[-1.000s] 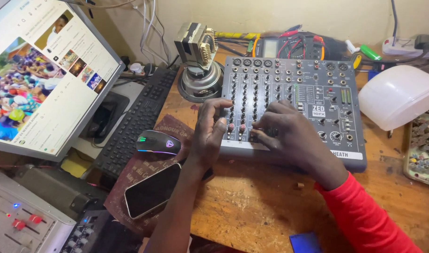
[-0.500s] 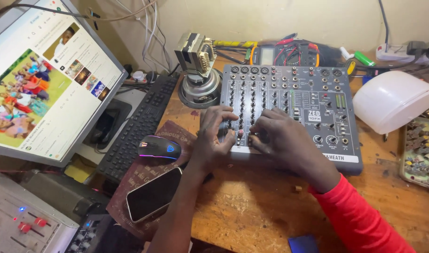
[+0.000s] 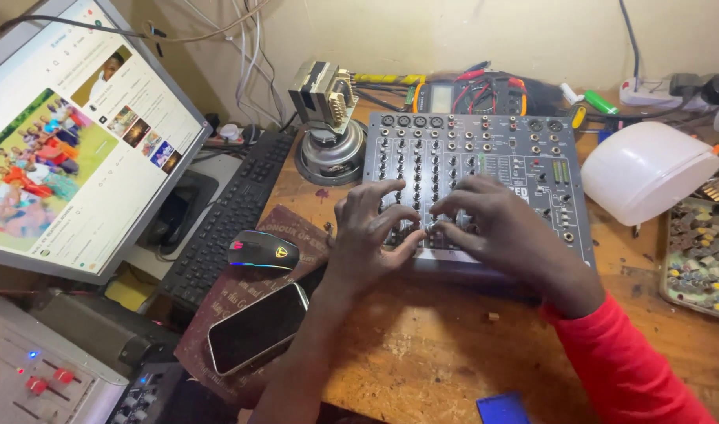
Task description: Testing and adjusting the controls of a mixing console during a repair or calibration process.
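Note:
A grey audio mixer (image 3: 485, 157) with rows of small knobs lies on the wooden table (image 3: 422, 353). My left hand (image 3: 371, 232) rests on its front left part, fingers curled, fingertips pinching a small knob near the front edge. My right hand (image 3: 505, 235), in a red sleeve, lies over the mixer's front centre, its fingertips meeting the left hand's at the same spot. What exactly sits between the fingers is hidden.
A monitor (image 3: 69, 141) stands at left with a black keyboard (image 3: 226, 216), a lit mouse (image 3: 264, 251) and a phone (image 3: 257, 328) on a brown pad. A speaker part (image 3: 328, 133) sits behind the mixer, a white dome (image 3: 650, 169) and a parts tray (image 3: 701, 251) at right.
The view has shifted slightly. Both hands stay on the mixer's front edge, fingers drawn closer together over the same knobs.

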